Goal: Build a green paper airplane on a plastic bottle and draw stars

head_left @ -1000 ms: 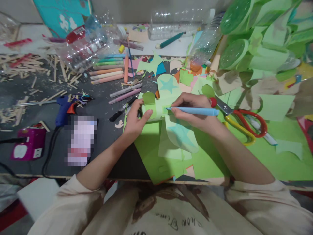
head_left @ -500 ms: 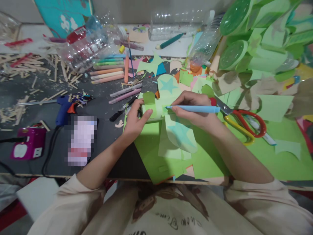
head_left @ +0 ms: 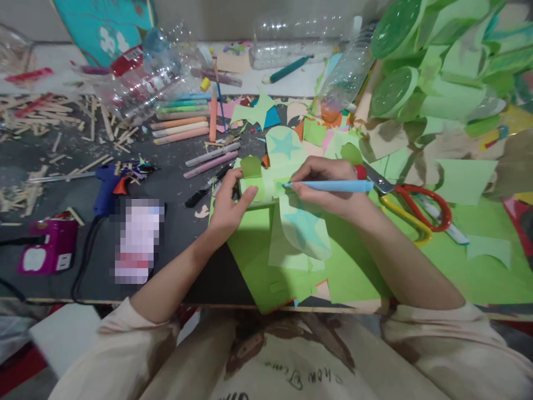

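My right hand [head_left: 327,180] is closed around a light blue felt-tip pen [head_left: 339,185], its tip touching the middle of a pale green paper cutout [head_left: 287,162]. The cutout has rounded flaps; its upper and lower flaps carry blue-green stars [head_left: 283,146], and a darker green piece [head_left: 251,166] lies on its left one. My left hand [head_left: 229,203] grips the cutout's left edge, thumb on top; some of its fingertips are hidden. Beneath everything lies a bright green sheet [head_left: 245,244]. Red-and-yellow-handled scissors [head_left: 385,186] rest just right of my right hand.
A blue glue gun [head_left: 106,189], a phone [head_left: 139,241] and a purple box [head_left: 52,244] lie at left, near scattered wooden sticks [head_left: 58,114]. Several markers [head_left: 181,133], plastic bottles [head_left: 303,41] and paper scraps lie behind. Green paper-covered plastic pieces [head_left: 441,72] pile up at right.
The pen tip stays on the cutout's middle with barely any movement. Both hands keep their places, and the whole view has shifted slightly.
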Demonstrator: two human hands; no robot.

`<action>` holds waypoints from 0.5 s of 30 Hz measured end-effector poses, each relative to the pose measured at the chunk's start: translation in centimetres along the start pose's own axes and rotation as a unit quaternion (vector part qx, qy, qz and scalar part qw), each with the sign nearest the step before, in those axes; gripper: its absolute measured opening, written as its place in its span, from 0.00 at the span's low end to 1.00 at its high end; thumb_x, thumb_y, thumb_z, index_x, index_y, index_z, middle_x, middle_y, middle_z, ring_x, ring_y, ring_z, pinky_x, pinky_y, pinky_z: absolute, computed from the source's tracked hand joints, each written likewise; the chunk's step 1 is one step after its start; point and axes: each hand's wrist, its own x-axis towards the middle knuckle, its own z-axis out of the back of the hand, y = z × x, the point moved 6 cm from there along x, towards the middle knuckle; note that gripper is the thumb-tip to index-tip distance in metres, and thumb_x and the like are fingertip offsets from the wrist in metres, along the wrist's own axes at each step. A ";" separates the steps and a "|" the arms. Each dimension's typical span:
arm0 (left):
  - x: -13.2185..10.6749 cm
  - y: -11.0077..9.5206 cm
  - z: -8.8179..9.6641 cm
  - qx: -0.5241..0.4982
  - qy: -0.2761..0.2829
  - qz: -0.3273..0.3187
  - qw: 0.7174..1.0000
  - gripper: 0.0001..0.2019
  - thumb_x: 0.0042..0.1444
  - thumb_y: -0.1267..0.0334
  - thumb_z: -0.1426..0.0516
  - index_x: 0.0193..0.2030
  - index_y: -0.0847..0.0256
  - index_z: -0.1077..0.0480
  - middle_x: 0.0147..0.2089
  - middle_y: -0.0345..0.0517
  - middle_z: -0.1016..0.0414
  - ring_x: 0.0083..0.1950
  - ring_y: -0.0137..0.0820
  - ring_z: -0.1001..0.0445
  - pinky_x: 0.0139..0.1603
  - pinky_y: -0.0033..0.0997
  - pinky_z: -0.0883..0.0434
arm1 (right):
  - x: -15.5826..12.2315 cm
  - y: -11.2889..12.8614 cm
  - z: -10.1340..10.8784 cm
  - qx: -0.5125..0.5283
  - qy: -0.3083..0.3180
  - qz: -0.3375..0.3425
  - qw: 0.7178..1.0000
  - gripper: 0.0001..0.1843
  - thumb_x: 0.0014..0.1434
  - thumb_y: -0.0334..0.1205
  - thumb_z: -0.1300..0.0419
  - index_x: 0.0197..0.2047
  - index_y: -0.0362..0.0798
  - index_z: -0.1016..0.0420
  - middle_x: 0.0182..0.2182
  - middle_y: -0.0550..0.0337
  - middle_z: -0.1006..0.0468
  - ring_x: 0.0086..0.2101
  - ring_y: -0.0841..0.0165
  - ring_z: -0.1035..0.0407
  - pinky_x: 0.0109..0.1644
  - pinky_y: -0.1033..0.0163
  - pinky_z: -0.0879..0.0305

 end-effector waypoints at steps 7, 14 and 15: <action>0.0 -0.1 0.1 0.005 -0.009 -0.008 1.000 0.21 0.65 0.41 0.46 0.51 0.56 0.33 0.48 0.46 0.25 0.50 0.36 0.25 0.51 0.34 0.30 | -0.2 0.0 1.3 -0.025 -0.020 -0.014 0.999 0.10 0.53 0.43 0.33 0.26 0.50 0.29 0.22 0.64 0.26 0.22 0.71 0.37 0.25 0.64 0.42; -0.1 -0.3 0.1 0.008 -0.001 0.000 1.000 0.21 0.65 0.42 0.46 0.52 0.56 0.33 0.50 0.47 0.25 0.52 0.36 0.25 0.53 0.34 0.30 | -0.5 0.2 0.7 -0.024 -0.003 -0.001 1.000 0.09 0.55 0.42 0.35 0.26 0.50 0.29 0.20 0.65 0.27 0.21 0.72 0.39 0.24 0.65 0.45; -0.1 -0.3 0.1 0.009 -0.001 -0.001 1.000 0.21 0.65 0.41 0.46 0.52 0.56 0.33 0.50 0.47 0.25 0.53 0.37 0.25 0.53 0.34 0.30 | -0.6 0.1 0.7 -0.028 -0.003 -0.005 1.000 0.10 0.55 0.43 0.35 0.26 0.51 0.29 0.20 0.65 0.27 0.21 0.72 0.38 0.24 0.64 0.45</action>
